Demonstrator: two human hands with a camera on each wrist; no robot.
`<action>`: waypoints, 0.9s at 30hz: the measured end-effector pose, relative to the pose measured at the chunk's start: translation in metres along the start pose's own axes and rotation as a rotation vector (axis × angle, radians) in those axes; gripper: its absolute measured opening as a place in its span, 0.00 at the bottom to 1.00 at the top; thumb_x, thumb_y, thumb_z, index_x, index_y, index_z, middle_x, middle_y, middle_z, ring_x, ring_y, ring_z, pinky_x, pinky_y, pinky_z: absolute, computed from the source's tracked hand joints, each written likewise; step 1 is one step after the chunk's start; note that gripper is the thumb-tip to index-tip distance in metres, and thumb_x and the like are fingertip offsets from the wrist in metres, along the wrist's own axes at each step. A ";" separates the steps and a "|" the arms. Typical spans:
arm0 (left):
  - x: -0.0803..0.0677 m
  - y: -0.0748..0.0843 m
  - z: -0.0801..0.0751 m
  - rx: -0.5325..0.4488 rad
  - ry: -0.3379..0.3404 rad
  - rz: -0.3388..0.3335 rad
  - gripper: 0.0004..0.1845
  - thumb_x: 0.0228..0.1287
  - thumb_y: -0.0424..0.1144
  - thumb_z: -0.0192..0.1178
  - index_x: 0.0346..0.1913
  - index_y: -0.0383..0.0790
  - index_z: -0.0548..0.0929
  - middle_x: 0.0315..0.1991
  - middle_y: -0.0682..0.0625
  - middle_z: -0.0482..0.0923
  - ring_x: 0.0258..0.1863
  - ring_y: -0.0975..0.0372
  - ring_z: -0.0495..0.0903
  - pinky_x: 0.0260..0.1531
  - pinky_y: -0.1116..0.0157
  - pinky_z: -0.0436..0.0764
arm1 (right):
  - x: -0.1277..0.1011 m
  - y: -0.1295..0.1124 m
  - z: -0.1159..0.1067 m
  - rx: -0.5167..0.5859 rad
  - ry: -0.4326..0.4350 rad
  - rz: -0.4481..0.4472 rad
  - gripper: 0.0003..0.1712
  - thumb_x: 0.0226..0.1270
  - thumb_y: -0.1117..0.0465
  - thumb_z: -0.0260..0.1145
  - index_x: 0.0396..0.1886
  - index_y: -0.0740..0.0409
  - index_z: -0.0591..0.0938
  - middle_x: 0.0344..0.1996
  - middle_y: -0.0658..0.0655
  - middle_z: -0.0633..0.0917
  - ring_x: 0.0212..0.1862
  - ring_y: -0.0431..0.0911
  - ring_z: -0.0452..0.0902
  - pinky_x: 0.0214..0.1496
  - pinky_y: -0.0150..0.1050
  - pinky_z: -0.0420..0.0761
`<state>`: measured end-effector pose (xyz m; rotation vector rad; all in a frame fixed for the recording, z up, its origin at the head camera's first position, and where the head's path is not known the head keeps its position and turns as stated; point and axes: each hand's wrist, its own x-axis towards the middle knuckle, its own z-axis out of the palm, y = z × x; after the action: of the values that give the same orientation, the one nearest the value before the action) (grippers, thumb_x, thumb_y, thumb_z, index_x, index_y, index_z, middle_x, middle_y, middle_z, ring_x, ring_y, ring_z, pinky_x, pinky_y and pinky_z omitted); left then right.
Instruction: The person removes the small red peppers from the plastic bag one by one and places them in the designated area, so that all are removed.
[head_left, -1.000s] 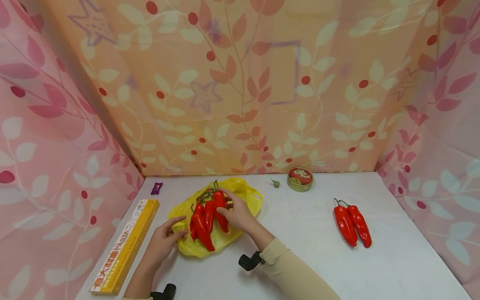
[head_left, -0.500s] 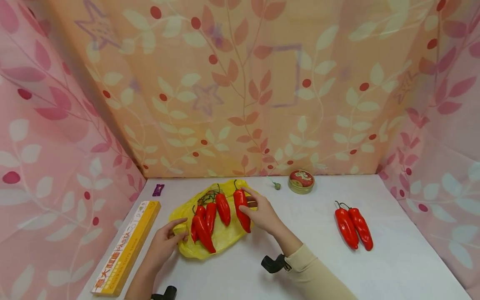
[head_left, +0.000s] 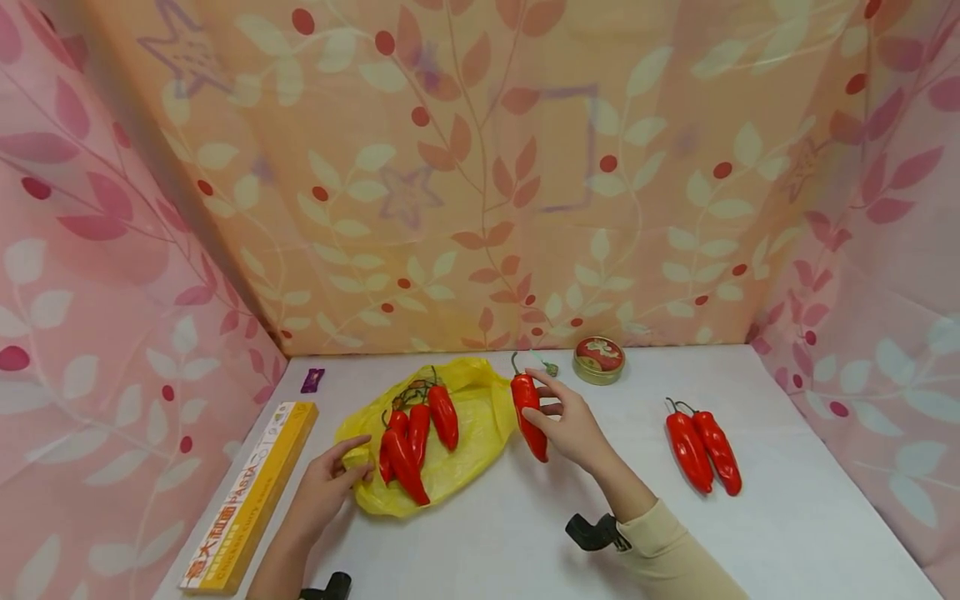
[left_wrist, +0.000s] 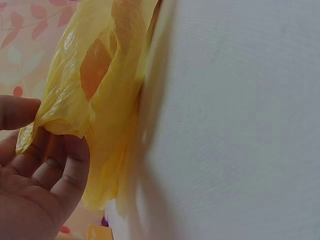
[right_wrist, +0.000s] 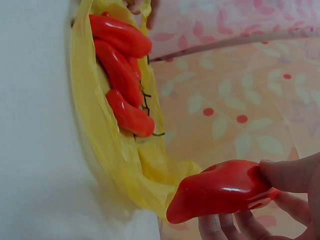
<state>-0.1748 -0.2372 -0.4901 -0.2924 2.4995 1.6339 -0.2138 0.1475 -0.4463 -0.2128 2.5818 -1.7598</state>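
Note:
A yellow plastic bag (head_left: 465, 467) lies spread on the table, with several red chili peppers (head_left: 405, 467) on it, their dark stems toward the back. At its left edge, my left hand (head_left: 324, 487) pinches the plastic between thumb and fingers; the left wrist view shows the folded rim of the bag (left_wrist: 65, 110) there. Just off the bag's right side, my right hand (head_left: 573, 425) holds one red chili pepper (head_left: 529, 412) between thumb and fingers, stem up. In the right wrist view this held pepper (right_wrist: 220, 190) hangs apart from the others.
Two more red peppers (head_left: 703, 450) lie side by side on the right. A round red-and-gold tin (head_left: 599, 360) and a small green stemmed item (head_left: 551, 367) are at the back. On the left are a pasta box (head_left: 251, 500) and a purple wrapped candy (head_left: 312, 381). Patterned cloth walls enclose the table.
My right hand has lifted one chili pepper away from the group on the bag and carried it right, past the bag's edge. The left hand has stayed at the bag's left rim.

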 end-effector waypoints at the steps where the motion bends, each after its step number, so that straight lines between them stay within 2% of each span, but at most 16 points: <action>1: 0.000 0.000 0.000 -0.002 0.000 -0.001 0.24 0.71 0.39 0.63 0.68 0.50 0.77 0.44 0.44 0.81 0.40 0.55 0.74 0.32 0.70 0.77 | -0.001 0.001 -0.003 -0.008 0.006 0.005 0.35 0.68 0.59 0.70 0.73 0.36 0.71 0.59 0.60 0.80 0.52 0.57 0.81 0.44 0.50 0.88; 14: 0.001 0.000 0.000 0.000 -0.003 0.013 0.24 0.71 0.36 0.61 0.68 0.49 0.76 0.44 0.44 0.81 0.38 0.57 0.74 0.31 0.70 0.77 | -0.015 0.019 -0.046 -0.118 0.062 0.040 0.37 0.71 0.56 0.68 0.77 0.44 0.66 0.62 0.67 0.78 0.58 0.63 0.78 0.46 0.51 0.87; 27: 0.001 -0.002 -0.001 -0.006 -0.002 0.005 0.24 0.71 0.38 0.63 0.68 0.49 0.77 0.44 0.44 0.80 0.38 0.55 0.74 0.32 0.70 0.77 | -0.033 0.047 -0.086 -0.204 0.080 0.140 0.41 0.71 0.54 0.67 0.79 0.47 0.62 0.66 0.69 0.74 0.62 0.65 0.73 0.44 0.51 0.88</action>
<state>-0.1755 -0.2391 -0.4918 -0.2849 2.4966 1.6425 -0.1929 0.2476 -0.4603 0.0377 2.7553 -1.4910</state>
